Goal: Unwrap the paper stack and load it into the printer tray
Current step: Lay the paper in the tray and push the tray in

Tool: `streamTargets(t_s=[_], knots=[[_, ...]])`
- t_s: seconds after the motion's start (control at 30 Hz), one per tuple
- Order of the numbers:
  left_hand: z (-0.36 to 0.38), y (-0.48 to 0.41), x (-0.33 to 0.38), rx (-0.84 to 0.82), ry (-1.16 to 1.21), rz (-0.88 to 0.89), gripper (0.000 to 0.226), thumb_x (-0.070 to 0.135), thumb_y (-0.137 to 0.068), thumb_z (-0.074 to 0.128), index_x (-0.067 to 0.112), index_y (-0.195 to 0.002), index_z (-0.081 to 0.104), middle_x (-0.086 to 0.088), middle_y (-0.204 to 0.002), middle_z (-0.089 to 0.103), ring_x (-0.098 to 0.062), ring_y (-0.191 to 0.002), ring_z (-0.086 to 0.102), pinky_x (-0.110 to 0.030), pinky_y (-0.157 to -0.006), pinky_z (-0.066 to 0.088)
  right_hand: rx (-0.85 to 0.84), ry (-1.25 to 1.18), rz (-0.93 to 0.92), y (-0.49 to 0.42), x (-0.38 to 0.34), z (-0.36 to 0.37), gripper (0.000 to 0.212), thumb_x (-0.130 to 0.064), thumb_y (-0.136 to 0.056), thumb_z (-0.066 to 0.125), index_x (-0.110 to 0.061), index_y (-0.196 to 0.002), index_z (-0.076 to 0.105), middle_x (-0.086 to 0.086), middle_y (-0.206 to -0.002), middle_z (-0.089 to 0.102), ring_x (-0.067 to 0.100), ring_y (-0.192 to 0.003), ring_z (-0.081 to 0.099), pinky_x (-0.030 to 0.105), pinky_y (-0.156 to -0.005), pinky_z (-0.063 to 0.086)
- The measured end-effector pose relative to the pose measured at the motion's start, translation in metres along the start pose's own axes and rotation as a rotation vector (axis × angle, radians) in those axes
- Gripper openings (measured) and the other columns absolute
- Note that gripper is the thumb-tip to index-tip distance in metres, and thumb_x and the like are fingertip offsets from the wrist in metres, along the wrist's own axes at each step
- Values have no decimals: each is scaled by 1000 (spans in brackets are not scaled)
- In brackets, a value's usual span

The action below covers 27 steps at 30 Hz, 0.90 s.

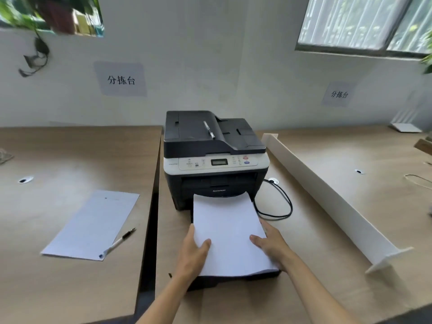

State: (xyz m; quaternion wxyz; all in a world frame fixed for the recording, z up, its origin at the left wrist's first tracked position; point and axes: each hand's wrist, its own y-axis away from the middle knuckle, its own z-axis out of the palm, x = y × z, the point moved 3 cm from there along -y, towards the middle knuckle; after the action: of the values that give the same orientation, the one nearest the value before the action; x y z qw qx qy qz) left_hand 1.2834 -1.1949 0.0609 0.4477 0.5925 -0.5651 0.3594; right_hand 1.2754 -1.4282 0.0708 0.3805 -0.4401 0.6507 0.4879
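A black and white printer (215,155) stands at the back of the right-hand desk. Its dark paper tray (233,280) is pulled out toward me, mostly hidden under a stack of white paper (230,230). The stack's far end lies inside the printer's mouth. My left hand (195,249) grips the stack's left edge, thumb on top. My right hand (268,242) holds the right edge, thumb on top and fingers along the side. No wrapper can be seen on the stack.
A pen (208,129) lies on the printer lid. A black cable (280,202) loops right of the printer. A long white board (327,197) runs diagonally on the right. The left desk carries a flat sheet (93,225) and a pen (118,242).
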Motion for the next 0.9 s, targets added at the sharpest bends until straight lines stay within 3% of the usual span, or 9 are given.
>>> streamTargets(t_s=[0.1, 0.23, 0.33, 0.47, 0.53, 0.63, 0.73, 0.9], knots=[[14, -11, -5, -22, -1, -44, 42, 15, -92, 58, 18, -132, 45, 7, -120, 59, -13, -107, 58, -23, -88, 46, -25, -33, 50, -15, 15, -6, 49, 2, -91, 58, -24, -132, 56, -3, -121, 71, 18, -109, 69, 38, -96, 54], [34, -20, -16, -27, -2, -124, 47, 17, -93, 58, 14, -137, 43, 4, -124, 59, -12, -109, 58, -27, -94, 48, -56, -58, 110, -36, 33, -15, 45, 1, -92, 57, -19, -132, 55, 3, -121, 70, 24, -107, 69, 42, -95, 55], [48, -22, -21, -13, -5, -190, 45, 13, -93, 57, 13, -137, 44, 3, -124, 59, -12, -106, 57, -22, -89, 46, -97, -45, 149, -48, 46, -21, 41, 1, -93, 57, -17, -130, 54, 3, -119, 69, 26, -109, 68, 42, -94, 55], [62, -26, -28, 19, -28, -285, 62, 18, -95, 56, 9, -150, 28, 2, -144, 42, -20, -136, 40, -26, -107, 32, -132, -59, 174, -64, 55, -25, 38, 1, -94, 56, -22, -123, 48, -6, -114, 62, 23, -108, 63, 35, -93, 52], [65, -29, -35, 41, -32, -311, 69, 21, -94, 58, 9, -152, 21, 1, -152, 35, -20, -142, 33, -31, -115, 28, -153, -35, 182, -70, 57, -24, 37, 0, -95, 55, -26, -119, 46, -6, -116, 63, 22, -106, 63, 35, -92, 52], [67, -35, -41, 60, -60, -329, 67, 21, -95, 57, 11, -152, 22, 4, -150, 36, -21, -143, 31, -33, -115, 28, -169, -12, 189, -83, 62, -20, 43, -3, -93, 57, -17, -133, 49, 5, -130, 63, 24, -112, 65, 38, -97, 53], [67, -43, -48, 68, -89, -345, 72, 23, -96, 56, 11, -154, 17, -3, -159, 26, -21, -148, 21, -37, -118, 23, -148, -32, 226, -90, 68, -16, 62, -6, -92, 60, -13, -148, 35, 8, -139, 57, 27, -118, 62, 44, -101, 51], [70, -58, -54, 42, -127, -340, 72, 23, -97, 54, 9, -155, 13, -4, -162, 19, -21, -149, 17, -37, -118, 21, -97, -31, 261, -101, 74, -13, 70, -6, -92, 61, -12, -153, 27, 8, -146, 50, 29, -124, 58, 40, -102, 50]])
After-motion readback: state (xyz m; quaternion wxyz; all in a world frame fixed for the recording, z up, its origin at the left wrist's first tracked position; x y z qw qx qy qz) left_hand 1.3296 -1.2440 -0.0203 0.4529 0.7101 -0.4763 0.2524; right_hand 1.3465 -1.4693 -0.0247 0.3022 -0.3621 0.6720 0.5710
